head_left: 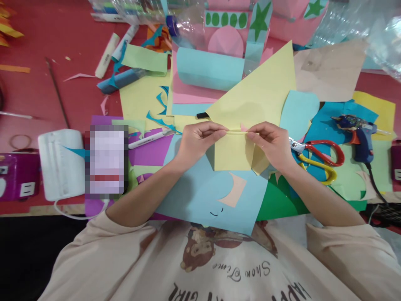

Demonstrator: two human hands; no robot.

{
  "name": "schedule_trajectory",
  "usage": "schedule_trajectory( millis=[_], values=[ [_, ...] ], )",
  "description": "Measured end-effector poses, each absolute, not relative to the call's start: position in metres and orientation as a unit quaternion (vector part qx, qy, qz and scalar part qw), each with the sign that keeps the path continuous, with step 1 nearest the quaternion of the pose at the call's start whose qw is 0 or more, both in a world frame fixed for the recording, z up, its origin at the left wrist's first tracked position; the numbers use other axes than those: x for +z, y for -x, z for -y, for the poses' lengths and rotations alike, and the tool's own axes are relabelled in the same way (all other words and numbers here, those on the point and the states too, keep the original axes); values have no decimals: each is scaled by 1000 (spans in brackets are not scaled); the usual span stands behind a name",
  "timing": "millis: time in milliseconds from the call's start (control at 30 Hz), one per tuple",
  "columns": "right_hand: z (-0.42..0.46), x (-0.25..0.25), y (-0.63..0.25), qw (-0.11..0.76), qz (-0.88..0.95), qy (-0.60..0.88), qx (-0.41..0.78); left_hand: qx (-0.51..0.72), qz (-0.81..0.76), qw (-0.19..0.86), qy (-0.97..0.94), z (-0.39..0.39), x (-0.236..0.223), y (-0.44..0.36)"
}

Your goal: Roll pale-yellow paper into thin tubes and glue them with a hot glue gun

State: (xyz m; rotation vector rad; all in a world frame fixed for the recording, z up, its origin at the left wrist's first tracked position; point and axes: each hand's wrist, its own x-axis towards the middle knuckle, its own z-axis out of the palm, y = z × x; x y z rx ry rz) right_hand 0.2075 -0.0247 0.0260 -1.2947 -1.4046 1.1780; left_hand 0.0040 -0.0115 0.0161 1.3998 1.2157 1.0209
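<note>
A small piece of yellow paper [233, 151] is pinched along its top edge, where a narrow fold shows. My left hand [202, 142] grips the fold's left end between thumb and fingers. At the right end, my right hand [271, 144] does the same, fingers closed. Beneath the piece lies a light blue sheet [194, 192] with small pen marks and a peach paper scrap [234, 190] on it. Just beyond my hands is a larger yellow sheet [263, 83] with a pointed corner. Scissors [324, 152] with red and yellow handles lie right of my right hand.
A blue glue gun [361, 142] with a cord rests at the right. To the left are a phone [108, 161], a white cabled device [61, 163] and markers [108, 54]. A light blue paper roll [209, 69] and clear plastic bottles [188, 25] lie at the back.
</note>
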Motion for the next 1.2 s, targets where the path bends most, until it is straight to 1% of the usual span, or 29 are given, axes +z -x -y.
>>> schedule_trajectory(
  millis=[400,867,1067,1200],
  values=[
    [23,24,-213,430,548,547,464,419,-518,460,-587,11,17,-3],
    [16,24,-222,423,524,530,515,432,-523,452,-580,9,17,-3],
    [16,26,-223,435,528,515,516,434,-515,433,-599,11,16,-2],
    [20,32,-218,413,554,510,511,445,-476,417,-633,16,13,-3]
  ],
)
